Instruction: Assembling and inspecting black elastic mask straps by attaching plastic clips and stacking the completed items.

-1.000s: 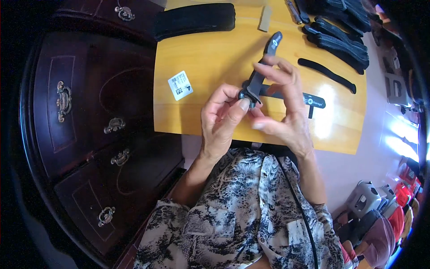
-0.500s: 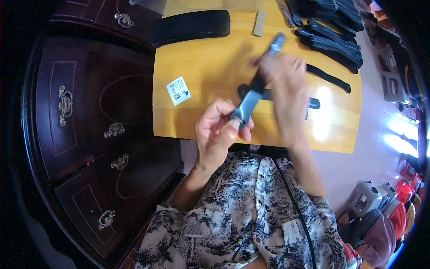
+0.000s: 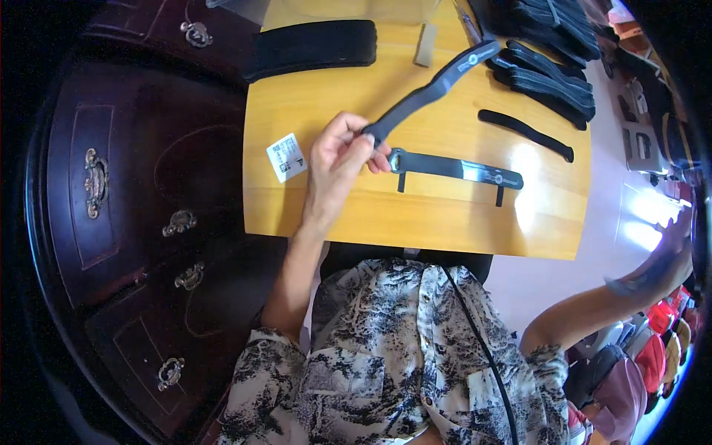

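Strap (image 3: 434, 93) — a dark, curved strip with a round mark near its far end — is pinched at its near end between the thumb and fingers of the left hand (image 3: 337, 159), over the yellow table (image 3: 326, 215). From that pinch it rises toward one o'clock and ends close to the stack of like pieces (image 3: 549, 78) at the table's far right.

A second strap (image 3: 452, 169) lies flat on the table at three o'clock of the left hand, just beside the fingertips; it carries two short cross tabs and a ring at its near end. Whether the held piece touches it cannot be told. One more curved strip (image 3: 526, 133) lies alone at two o'clock, between the flat strap and the stack.

The right hand (image 3: 664, 259) is well off the table at four o'clock, out at the picture's rim and blurred; I cannot tell whether its fingers are spread or closed, or whether it holds anything.

As a judgement: one strap seems laid out, one is in hand and not yet set down or joined, and the stack suggests much is left.

Also there — a long black pad (image 3: 311, 46) at eleven o'clock, a small white label (image 3: 286, 156) at nine o'clock of the hand, a pale block (image 3: 425, 43) at twelve, and a dark wooden cabinet (image 3: 126, 193) left of the table.
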{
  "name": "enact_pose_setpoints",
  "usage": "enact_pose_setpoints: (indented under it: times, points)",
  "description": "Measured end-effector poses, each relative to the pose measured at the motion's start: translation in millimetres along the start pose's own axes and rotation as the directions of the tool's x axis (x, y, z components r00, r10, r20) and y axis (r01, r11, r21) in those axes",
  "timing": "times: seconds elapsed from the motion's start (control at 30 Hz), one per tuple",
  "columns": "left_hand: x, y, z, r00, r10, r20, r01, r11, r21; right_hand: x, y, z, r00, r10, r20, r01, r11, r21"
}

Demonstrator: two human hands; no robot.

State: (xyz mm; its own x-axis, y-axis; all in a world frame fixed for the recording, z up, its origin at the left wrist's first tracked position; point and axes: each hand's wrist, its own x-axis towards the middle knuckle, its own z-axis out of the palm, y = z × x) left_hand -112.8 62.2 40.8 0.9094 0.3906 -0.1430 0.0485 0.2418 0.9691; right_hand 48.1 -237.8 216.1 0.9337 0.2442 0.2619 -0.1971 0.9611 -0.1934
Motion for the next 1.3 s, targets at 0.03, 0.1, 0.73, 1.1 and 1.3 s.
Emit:
enact_pose_setpoints:
  times: [0.03,0.1,0.73,1.1,1.3]
  points:
    - [9.0,-4.8,-0.8,1.0,-0.007,0.019,0.007,1.0,-0.007,-9.0,-6.9,-6.9,0.981,-0.134,-0.143,0.021,0.796,-0.605]
    - [17.0,-9.0,-2.1,0.996,-0.049,-0.071,0.048,0.999,-0.011,-27.5,-16.4,-23.6,0.872,-0.48,-0.097,-0.276,-0.319,-0.907]
    - [-62.9,21.0,47.8,0.915,-0.284,0.287,0.312,0.948,-0.059,-134.7,135.1,-60.1,0.865,0.475,-0.16,-0.034,-0.262,-0.965]
    - [-60.0,1.7,16.7,0.962,-0.248,0.114,0.256,0.964,-0.071,-124.9,102.7,-80.3,0.707,0.505,-0.495,-0.321,-0.395,-0.861]
    - [-53.8,3.1,7.8,0.948,-0.303,0.095,0.317,0.918,-0.237,-112.1,53.9,-90.4,0.605,0.422,-0.676,-0.58,-0.348,-0.737]
